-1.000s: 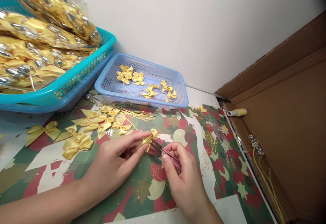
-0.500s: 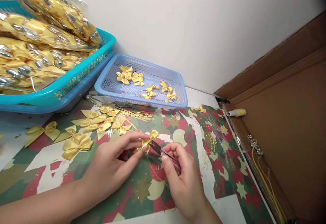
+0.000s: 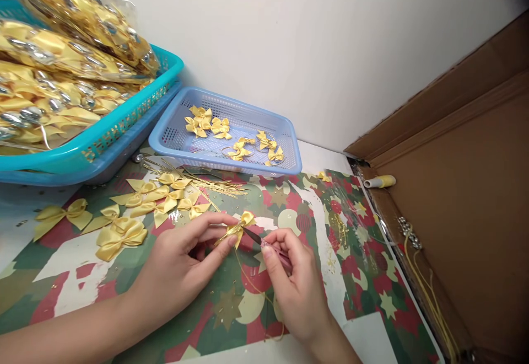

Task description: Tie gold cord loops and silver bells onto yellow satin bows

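Note:
My left hand [image 3: 194,259] pinches a gold satin bow [image 3: 247,219] between thumb and fingertips; gold wire or cord lies across the bow's middle. A thin gold cord [image 3: 252,287] trails from it down over the table. My right hand [image 3: 295,284] is closed around small scissors [image 3: 253,236] with dark blades and pinkish handles, mostly covered by the fingers. The blade tips touch or nearly touch the bow beside my left fingertips. Left of my hands lie several loose gold bows [image 3: 122,236] and a bundle of gold cord pieces [image 3: 219,186].
A blue basket [image 3: 225,96] at the back holds several bows, some with loops. The turquoise basket [image 3: 124,113] at left bears bagged gold bows. A patterned sheet [image 3: 231,309] covers the table. At right stand a cardboard panel [image 3: 467,187] and a yellow-white tube [image 3: 380,181].
The scissors' blades, slightly apart before, now look together at the bow. Both hands stay in nearly the same place; the whole view has shifted slightly.

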Demonstrator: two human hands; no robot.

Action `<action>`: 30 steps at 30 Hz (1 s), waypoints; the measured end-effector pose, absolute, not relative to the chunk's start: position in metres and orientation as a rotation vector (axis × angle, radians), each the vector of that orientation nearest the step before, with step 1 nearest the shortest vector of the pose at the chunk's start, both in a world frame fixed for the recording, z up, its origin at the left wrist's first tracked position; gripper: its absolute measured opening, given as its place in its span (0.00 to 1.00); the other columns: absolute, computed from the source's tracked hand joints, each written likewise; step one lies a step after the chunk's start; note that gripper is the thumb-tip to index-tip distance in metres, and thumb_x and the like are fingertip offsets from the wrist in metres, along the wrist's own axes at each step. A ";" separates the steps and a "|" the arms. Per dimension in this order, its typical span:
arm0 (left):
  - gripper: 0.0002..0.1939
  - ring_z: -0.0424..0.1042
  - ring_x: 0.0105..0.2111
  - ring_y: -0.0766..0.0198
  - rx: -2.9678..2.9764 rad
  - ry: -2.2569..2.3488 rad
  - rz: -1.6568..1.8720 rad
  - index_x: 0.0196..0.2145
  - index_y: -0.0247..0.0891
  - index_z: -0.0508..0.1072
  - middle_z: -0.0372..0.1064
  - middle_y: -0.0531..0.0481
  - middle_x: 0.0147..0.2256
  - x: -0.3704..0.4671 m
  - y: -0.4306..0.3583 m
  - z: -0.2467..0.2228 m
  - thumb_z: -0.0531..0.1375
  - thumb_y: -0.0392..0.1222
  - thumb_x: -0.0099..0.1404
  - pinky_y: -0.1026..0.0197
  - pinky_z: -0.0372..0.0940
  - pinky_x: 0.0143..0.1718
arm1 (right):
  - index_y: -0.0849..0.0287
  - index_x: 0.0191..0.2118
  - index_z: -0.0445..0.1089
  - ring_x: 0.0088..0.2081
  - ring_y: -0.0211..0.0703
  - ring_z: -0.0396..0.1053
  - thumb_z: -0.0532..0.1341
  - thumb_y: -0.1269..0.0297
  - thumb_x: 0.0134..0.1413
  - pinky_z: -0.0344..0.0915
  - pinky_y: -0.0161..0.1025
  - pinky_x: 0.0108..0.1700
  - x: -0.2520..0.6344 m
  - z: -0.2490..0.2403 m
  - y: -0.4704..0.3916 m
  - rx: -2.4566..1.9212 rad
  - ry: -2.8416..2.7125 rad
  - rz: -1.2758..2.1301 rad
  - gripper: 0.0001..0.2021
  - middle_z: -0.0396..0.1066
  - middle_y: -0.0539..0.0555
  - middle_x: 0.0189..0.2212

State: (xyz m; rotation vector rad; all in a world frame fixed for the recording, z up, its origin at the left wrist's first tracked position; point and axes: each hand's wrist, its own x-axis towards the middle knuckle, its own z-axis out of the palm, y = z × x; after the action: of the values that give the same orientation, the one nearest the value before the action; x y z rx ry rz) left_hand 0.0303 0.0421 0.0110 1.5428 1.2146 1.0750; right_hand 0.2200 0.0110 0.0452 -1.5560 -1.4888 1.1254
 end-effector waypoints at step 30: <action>0.06 0.69 0.25 0.67 1.436 0.914 0.945 0.33 0.44 0.71 0.67 0.55 0.27 0.028 0.044 0.022 0.62 0.46 0.66 0.72 0.67 0.25 | 0.56 0.24 0.56 0.25 0.36 0.50 0.57 0.48 0.64 0.52 0.36 0.28 0.199 0.031 0.014 -1.258 -1.214 1.186 0.22 0.51 0.45 0.21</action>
State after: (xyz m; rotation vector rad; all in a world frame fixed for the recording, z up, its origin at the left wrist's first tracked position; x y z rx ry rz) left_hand 0.0281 0.0442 0.0220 1.4357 0.9136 0.9450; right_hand 0.1993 0.0143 0.0313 -1.2582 -1.2143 1.1862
